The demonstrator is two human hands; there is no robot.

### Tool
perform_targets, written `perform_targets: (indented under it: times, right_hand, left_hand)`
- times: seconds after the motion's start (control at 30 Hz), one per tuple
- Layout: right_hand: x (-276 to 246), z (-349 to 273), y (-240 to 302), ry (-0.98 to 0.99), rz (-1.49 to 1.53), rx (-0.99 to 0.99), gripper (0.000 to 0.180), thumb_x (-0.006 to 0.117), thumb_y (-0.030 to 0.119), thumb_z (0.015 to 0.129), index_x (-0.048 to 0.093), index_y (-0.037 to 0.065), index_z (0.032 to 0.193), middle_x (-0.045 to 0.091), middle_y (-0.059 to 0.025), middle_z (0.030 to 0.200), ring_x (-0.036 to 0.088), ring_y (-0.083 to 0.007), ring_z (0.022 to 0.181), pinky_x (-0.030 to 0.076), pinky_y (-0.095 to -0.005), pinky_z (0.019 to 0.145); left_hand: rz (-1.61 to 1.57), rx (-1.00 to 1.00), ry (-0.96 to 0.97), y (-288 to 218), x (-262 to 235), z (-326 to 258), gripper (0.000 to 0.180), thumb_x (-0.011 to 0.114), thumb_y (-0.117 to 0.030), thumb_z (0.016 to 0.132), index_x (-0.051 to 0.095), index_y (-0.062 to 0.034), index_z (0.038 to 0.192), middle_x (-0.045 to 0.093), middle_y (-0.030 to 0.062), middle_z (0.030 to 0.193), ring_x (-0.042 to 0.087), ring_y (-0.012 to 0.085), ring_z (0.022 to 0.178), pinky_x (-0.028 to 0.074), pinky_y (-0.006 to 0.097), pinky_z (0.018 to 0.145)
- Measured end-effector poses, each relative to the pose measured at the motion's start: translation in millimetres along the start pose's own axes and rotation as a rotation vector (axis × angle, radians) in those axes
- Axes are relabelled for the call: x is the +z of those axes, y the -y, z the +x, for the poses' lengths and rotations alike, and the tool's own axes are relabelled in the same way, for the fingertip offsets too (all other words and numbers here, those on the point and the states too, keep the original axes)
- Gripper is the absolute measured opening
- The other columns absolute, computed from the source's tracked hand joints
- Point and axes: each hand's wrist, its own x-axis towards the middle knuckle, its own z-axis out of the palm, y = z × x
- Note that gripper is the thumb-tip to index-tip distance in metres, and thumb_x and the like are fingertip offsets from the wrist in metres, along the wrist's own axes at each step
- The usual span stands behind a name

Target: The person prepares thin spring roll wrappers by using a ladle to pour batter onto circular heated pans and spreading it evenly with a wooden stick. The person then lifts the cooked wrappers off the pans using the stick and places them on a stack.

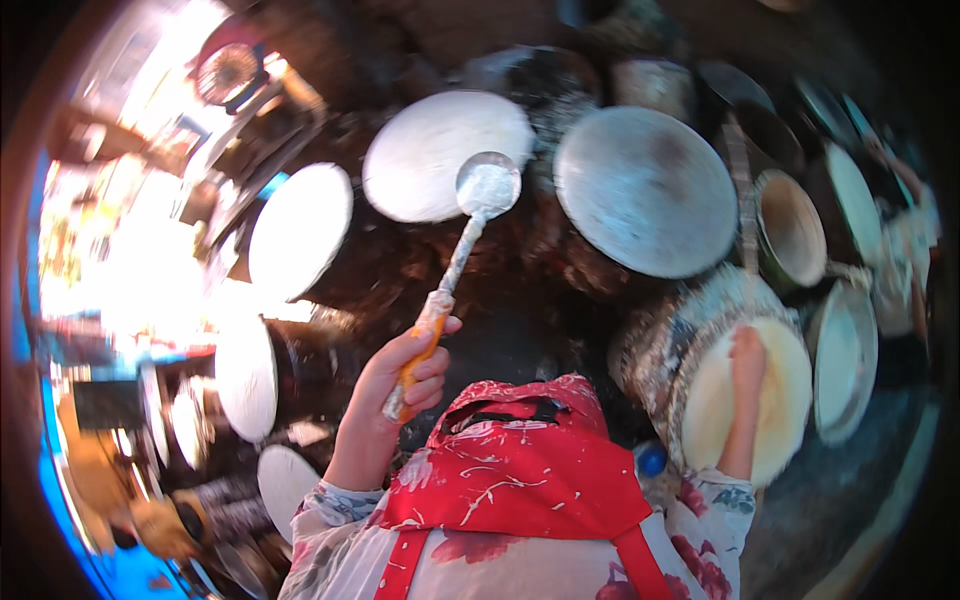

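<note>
Gripping ladle: left hand (405, 375), lower centre of frame, fist wrapped tight round the orange-taped shaft of a long metal ladle (470, 225); thumb on top, no gap between fingers and handle.
Ladle position: bowl raised at upper centre, overlapping the lower right edge of a white batter-coated round griddle (430, 150); bowl looks smeared pale, contents not readable.
Right hand (745, 365): right of centre, laid flat with fingers extended onto the pale surface inside a spattered round container of batter (745, 425); palm down, nothing clasped; whether fingertips press in or only rest, cannot tell.
Work done, judged: three or more discs at left and upper centre already covered white, including the tilted oval griddle (300, 230) at left of centre.
Work left, judged: large grey griddle (645, 190) at upper right shows bare metal with a darker patch, apparently not yet coated; further round pans (845, 360) along the right rim, state blurred.
Clothing: red apron (520, 470) over a floral sleeve, bottom centre.
Surroundings: dark, crusted stove surface between discs; far left overexposed, detail lost.
Other persons: a sleeve or arm possibly at far right edge, too blurred to confirm.
</note>
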Motion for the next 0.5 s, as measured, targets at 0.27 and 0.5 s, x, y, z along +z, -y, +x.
perform_targets:
  times: [0.27, 0.5]
  right_hand:
    - [197.1, -123.6, 220.9, 0.623, -0.036, -0.687, 0.043, 0.054, 0.042, 0.091, 0.059, 0.004, 0.072, 0.054, -0.007, 0.053, 0.055, -0.0179, 0.049, 0.042, -0.034, 0.049]
    - [245.0, -283.0, 245.2, 1.044, -0.274, -1.1, 0.042, 0.054, 0.041, 0.091, 0.056, 0.005, 0.069, 0.049, -0.0023, 0.05, 0.048, -0.0126, 0.047, 0.037, -0.0311, 0.047]
  left_hand:
    - [0.609, 0.485, -0.837, 123.7, -116.8, -155.5, 0.033, 0.053, -0.019, 0.094, 0.043, -0.0069, 0.123, 0.045, -0.0006, 0.065, 0.042, 0.0074, 0.041, 0.036, 0.021, 0.039]
    - [-0.469, 0.984, -0.506, 320.8, -142.3, -315.7, 0.039, 0.046, -0.036, 0.097, 0.043, -0.0086, 0.126, 0.04, -0.0022, 0.061, 0.034, 0.0042, 0.037, 0.032, 0.02, 0.036]
